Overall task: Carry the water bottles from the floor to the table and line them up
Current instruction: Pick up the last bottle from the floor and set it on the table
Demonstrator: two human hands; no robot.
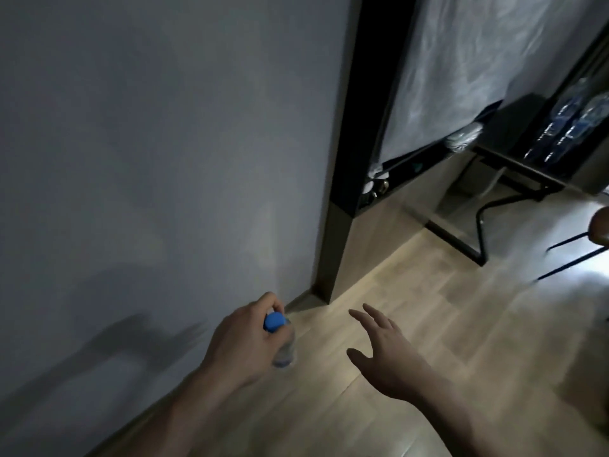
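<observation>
My left hand (242, 338) grips a clear water bottle (286, 349) by its neck, just under the blue cap, and the bottle hangs down above the wooden floor beside the wall. My right hand (384, 352) is open with fingers spread and holds nothing, a little to the right of the bottle. At the far upper right, several water bottles (560, 130) with blue labels stand together on a dark table (514, 163). The picture is dim and blurred.
A grey wall (148, 143) fills the left side. A dark door frame (342, 192) stands ahead, with a white curtain and some small items behind it. A chair (593, 239) with black legs stands at the right edge. Light wooden floor runs toward the table.
</observation>
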